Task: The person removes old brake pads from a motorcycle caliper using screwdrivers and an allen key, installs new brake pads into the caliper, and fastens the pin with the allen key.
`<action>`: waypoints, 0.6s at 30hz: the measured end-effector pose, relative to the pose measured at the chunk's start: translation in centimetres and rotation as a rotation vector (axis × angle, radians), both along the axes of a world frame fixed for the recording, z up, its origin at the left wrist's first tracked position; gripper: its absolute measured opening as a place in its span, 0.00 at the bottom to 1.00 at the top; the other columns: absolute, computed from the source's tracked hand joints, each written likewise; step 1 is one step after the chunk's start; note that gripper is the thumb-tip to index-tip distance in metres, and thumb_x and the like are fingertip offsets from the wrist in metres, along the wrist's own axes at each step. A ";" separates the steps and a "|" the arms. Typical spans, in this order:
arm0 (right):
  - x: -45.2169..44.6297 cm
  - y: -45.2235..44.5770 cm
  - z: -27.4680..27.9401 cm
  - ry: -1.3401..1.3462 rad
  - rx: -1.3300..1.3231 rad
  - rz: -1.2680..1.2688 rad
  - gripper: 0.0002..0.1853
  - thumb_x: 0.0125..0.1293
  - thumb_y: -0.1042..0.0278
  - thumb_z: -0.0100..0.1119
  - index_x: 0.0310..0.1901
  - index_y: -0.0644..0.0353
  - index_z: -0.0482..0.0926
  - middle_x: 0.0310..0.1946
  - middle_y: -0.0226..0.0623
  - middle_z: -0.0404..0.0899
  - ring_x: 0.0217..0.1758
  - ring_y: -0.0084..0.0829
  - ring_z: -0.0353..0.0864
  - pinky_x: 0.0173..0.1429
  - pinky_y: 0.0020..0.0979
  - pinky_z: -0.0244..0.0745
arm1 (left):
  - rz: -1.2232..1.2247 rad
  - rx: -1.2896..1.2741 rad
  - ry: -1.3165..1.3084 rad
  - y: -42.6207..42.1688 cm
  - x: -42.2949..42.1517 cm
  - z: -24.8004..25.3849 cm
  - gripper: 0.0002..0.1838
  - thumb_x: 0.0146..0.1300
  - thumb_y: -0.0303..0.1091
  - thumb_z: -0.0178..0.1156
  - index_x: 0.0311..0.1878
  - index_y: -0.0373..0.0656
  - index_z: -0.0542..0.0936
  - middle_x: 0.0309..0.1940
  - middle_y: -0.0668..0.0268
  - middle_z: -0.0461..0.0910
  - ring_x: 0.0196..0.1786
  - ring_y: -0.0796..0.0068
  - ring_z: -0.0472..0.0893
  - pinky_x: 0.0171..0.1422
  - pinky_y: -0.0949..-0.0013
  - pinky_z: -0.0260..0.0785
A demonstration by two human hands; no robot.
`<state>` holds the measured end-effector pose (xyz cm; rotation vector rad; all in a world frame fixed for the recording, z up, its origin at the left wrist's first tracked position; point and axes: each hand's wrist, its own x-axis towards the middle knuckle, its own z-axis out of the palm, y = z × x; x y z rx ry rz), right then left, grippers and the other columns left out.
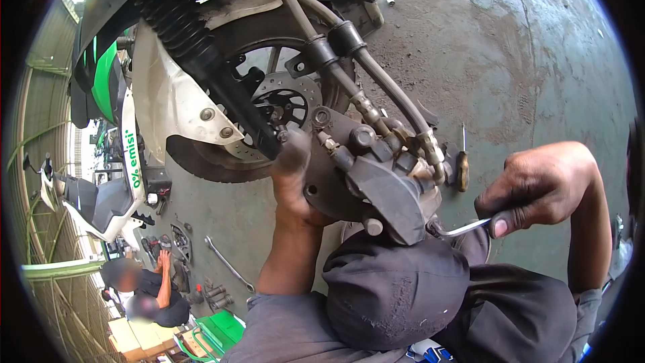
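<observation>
My left hand (292, 178) is wrapped round the mounting plate side of a dark brake caliper (390, 188), holding it above my knee. Two brake hoses (396, 91) run from its fittings up to the front of a motorcycle. My right hand (547, 185) pinches the outer end of a thin, bent silver wrench (465, 229). The wrench's other end meets the lower right edge of the caliper; its exact fit there is too small to make out. Behind the caliper are the front wheel's brake disc (279, 84) and the black fork leg (232, 87).
A screwdriver (463, 169) with a yellowish handle lies on the floor right of the caliper. A combination wrench (228, 263) lies at left, near loose parts. Another person (158, 296) sits at lower left by a green crate (220, 329). Another motorcycle (97, 205) stands at left.
</observation>
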<state>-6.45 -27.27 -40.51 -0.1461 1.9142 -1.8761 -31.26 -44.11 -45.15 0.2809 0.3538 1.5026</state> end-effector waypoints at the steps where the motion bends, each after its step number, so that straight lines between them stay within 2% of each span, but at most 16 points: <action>1: 0.1 -0.2 -0.1 0.034 -0.009 -0.031 0.18 0.74 0.59 0.50 0.35 0.69 0.75 0.18 0.39 0.66 0.22 0.30 0.66 0.31 0.35 0.64 | 0.099 -0.069 0.145 -0.3 0.3 0.0 0.39 0.57 0.51 0.66 0.63 0.30 0.67 0.52 0.46 0.77 0.57 0.50 0.78 0.66 0.45 0.69; 2: 0.2 -0.4 0.3 -0.030 0.029 -0.019 0.19 0.75 0.58 0.49 0.34 0.69 0.74 0.19 0.42 0.67 0.22 0.34 0.67 0.31 0.36 0.65 | 0.095 -0.075 0.140 -0.6 0.3 -0.1 0.39 0.57 0.51 0.66 0.63 0.30 0.67 0.52 0.46 0.77 0.57 0.50 0.78 0.66 0.45 0.69; 4: 0.1 -0.7 0.7 -0.078 0.050 -0.022 0.20 0.75 0.57 0.48 0.33 0.68 0.73 0.19 0.42 0.66 0.22 0.34 0.67 0.32 0.37 0.66 | 0.110 -0.175 0.228 -1.0 0.0 -0.1 0.36 0.55 0.43 0.68 0.60 0.27 0.69 0.52 0.45 0.77 0.56 0.49 0.79 0.65 0.46 0.70; 7: 0.5 -1.4 0.5 -0.091 0.042 -0.071 0.21 0.76 0.55 0.47 0.32 0.67 0.71 0.19 0.42 0.65 0.22 0.34 0.67 0.32 0.37 0.65 | 0.073 -0.190 0.304 -1.1 -0.2 0.3 0.36 0.54 0.39 0.69 0.59 0.23 0.68 0.54 0.40 0.75 0.57 0.45 0.78 0.65 0.43 0.70; 11: 1.3 -1.9 0.0 -0.066 0.026 -0.140 0.22 0.76 0.55 0.46 0.30 0.67 0.69 0.19 0.42 0.64 0.23 0.33 0.67 0.32 0.37 0.65 | 0.070 -0.134 0.353 -0.9 -0.1 0.0 0.41 0.54 0.40 0.68 0.63 0.22 0.63 0.58 0.35 0.70 0.61 0.41 0.74 0.66 0.41 0.68; 15: 2.0 -3.2 -1.1 -0.004 0.013 -0.213 0.22 0.76 0.55 0.47 0.30 0.67 0.69 0.19 0.41 0.63 0.23 0.33 0.66 0.32 0.37 0.64 | 0.127 -0.189 0.308 -1.3 0.2 0.6 0.40 0.52 0.37 0.68 0.63 0.22 0.63 0.56 0.34 0.70 0.60 0.42 0.75 0.65 0.41 0.69; 17: 2.3 -4.1 -2.0 0.088 -0.067 -0.341 0.22 0.73 0.57 0.51 0.26 0.66 0.68 0.16 0.38 0.66 0.20 0.35 0.67 0.28 0.36 0.62 | 0.062 -0.172 0.297 -1.1 0.4 1.2 0.40 0.51 0.37 0.69 0.62 0.22 0.64 0.56 0.35 0.71 0.59 0.42 0.75 0.64 0.41 0.69; 18: 2.6 -4.2 -2.0 -0.010 -0.076 -0.327 0.21 0.74 0.57 0.51 0.26 0.66 0.69 0.16 0.37 0.66 0.19 0.34 0.67 0.28 0.36 0.62 | 0.038 -0.168 0.282 -1.1 0.3 1.2 0.41 0.50 0.36 0.70 0.62 0.23 0.64 0.56 0.35 0.71 0.59 0.42 0.76 0.64 0.41 0.70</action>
